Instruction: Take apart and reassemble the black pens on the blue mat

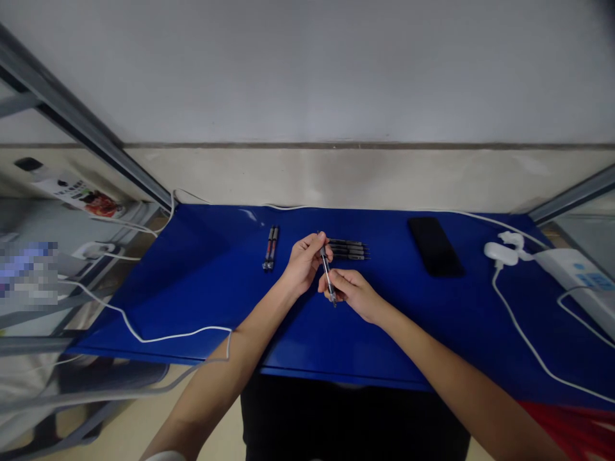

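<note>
Both my hands meet over the middle of a blue table point(202, 288) and hold one pen point(327, 274) between them. My left hand point(303, 261) pinches its upper end, fingers closed. My right hand point(350, 291) grips its lower end, tip pointing down toward me. Just behind the hands lies a row of several dark pens point(350, 249). Two more pens point(270, 247) lie side by side to the left.
A black phone point(435, 246) lies flat at the right. A white power strip point(574, 275) with a plugged charger point(502, 253) sits at the far right, white cables running across the table. Another white cable loops over the left front edge.
</note>
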Demonstrator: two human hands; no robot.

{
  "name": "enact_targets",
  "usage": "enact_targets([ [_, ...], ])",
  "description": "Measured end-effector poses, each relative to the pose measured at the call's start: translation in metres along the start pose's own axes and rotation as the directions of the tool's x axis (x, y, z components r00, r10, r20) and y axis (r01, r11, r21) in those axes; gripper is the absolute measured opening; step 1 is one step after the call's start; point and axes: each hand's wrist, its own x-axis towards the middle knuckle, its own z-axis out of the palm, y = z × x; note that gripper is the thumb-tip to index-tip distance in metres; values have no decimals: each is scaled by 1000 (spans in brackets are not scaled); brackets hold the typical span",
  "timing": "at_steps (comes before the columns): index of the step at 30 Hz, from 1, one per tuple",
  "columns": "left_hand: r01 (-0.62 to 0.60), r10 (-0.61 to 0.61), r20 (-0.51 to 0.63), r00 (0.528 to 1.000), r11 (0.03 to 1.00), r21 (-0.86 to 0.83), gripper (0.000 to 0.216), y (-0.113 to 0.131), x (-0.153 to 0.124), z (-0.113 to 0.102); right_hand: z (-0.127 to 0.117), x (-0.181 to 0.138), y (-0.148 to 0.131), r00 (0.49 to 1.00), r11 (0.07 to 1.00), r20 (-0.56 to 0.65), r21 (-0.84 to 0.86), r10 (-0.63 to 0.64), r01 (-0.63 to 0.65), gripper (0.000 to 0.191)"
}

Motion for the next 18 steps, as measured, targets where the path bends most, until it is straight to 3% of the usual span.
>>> enact_targets([
  [7,-38,43,-105,994,998,47,35,4,5,-7,-2,-1,-5,993,986,-11,-121,-113,111,43],
  [12,-106,105,-166,980,994,8,35,11,13,-16,-4,-2,-5,963,896,63,-353,-263,268,75],
  [18,-105,110,-146,983,994,40,34,7,12,-16,-4,-2,-2,944,755,58,-585,-326,296,48],
])
